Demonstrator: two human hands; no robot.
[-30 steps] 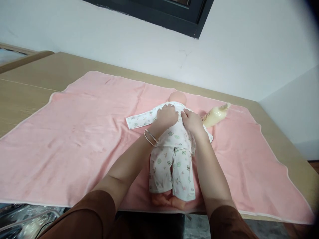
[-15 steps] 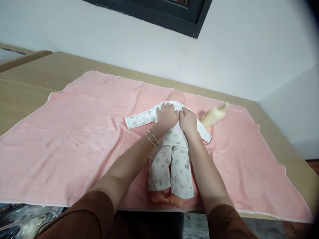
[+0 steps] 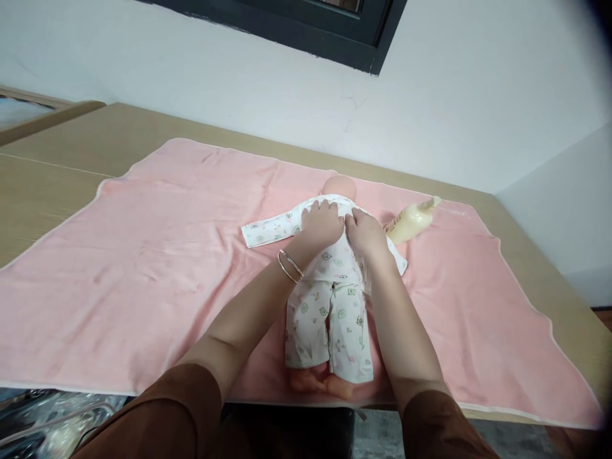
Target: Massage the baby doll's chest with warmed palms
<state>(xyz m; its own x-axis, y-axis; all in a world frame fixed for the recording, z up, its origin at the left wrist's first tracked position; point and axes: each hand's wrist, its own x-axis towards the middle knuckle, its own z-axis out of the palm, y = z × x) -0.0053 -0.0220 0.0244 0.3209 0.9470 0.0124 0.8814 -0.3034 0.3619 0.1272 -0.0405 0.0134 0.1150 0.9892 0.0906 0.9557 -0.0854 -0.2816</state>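
Note:
A baby doll (image 3: 340,187) in a white printed top (image 3: 337,264) and matching pants (image 3: 310,325) lies stretched out, its bald head at the far end and its feet toward me. No face shows on it. On the upper torso rests my left hand (image 3: 322,223), flat, with its fingers spread over the cloth. My right hand (image 3: 367,231) lies beside it on the other side of the torso, thumb pointing to the left hand. Its fingers are loosely bent and partly out of sight. Neither hand lifts anything.
Beneath the doll a pink blanket (image 3: 157,255) covers much of the wooden table (image 3: 71,178). A cream pump bottle (image 3: 412,221) lies on its side right of the doll. Behind stands a white wall with a dark window frame (image 3: 335,38). Clear plastic bags (image 3: 71,424) are at lower left.
My right hand has turned a little and slid slightly right on the doll's torso. The left hand stays in nearly the same place, and the doll looks unmoved.

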